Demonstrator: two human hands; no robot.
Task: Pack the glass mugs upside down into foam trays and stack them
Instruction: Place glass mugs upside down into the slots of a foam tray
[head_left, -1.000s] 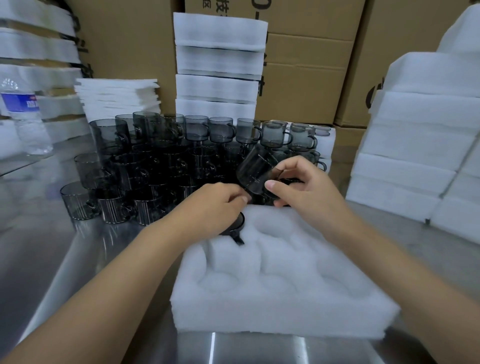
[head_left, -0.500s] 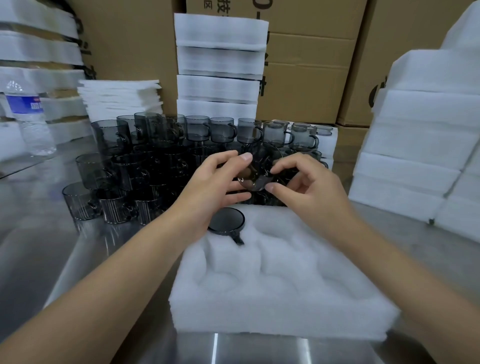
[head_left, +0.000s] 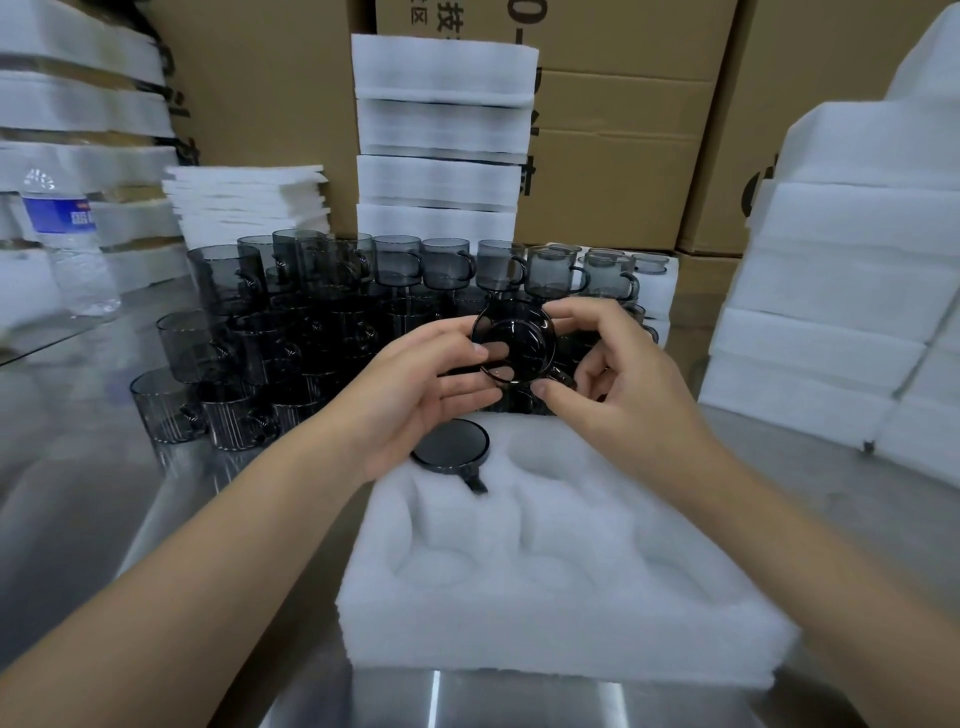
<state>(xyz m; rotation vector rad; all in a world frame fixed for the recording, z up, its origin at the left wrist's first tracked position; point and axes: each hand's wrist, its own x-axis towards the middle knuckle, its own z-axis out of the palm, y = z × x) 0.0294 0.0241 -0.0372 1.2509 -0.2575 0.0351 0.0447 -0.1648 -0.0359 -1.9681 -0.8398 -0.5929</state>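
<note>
A dark smoked-glass mug (head_left: 515, 344) is tipped on its side above the far edge of the white foam tray (head_left: 561, 597), its round end facing me. My left hand (head_left: 415, 389) touches its left rim with the fingertips, and my right hand (head_left: 618, 374) grips its right side near the handle. One mug (head_left: 451, 447) sits upside down in the tray's far-left pocket, handle pointing toward me. The tray's other pockets hold nothing. Several upright mugs (head_left: 322, 332) crowd the steel table behind the tray.
Stacks of white foam trays stand at the right (head_left: 841, 291), at the back centre (head_left: 441, 140) and at the far left. Thin foam sheets (head_left: 249, 208) are piled behind the mugs. A water bottle (head_left: 67, 244) stands at the left. Cardboard boxes (head_left: 623, 156) form the back wall.
The right hand has lifted a mug from the pile and turned it over; the left hand left the packed mug in the tray and rose to meet the held one.
</note>
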